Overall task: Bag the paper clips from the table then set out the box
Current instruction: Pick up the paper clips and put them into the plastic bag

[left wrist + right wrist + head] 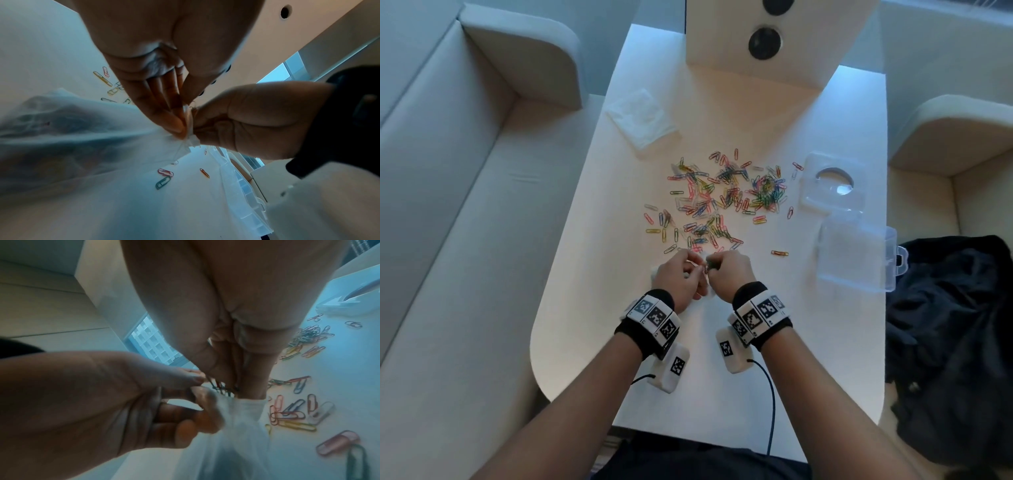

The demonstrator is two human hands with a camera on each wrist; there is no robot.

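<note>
Coloured paper clips [722, 202] lie scattered over the middle of the white table [592, 308]. Just in front of them my two hands meet. My left hand [690, 270] pinches the rim of a thin clear bag [92, 138], which hangs down below the fingers [176, 123]. My right hand [719, 269] grips a small bunch of clips [221, 387] right at the bag's mouth [248, 404]. The clear plastic box [854, 255] stands to the right, away from both hands. In the head view the bag is almost hidden under my hands.
A second clear plastic piece with a round cut-out [832, 181] lies behind the box. A stack of thin bags [640, 118] sits at the back left, a white box with dark holes [767, 41] at the far end. Dark cloth [955, 325] lies right of the table; pale seats flank it.
</note>
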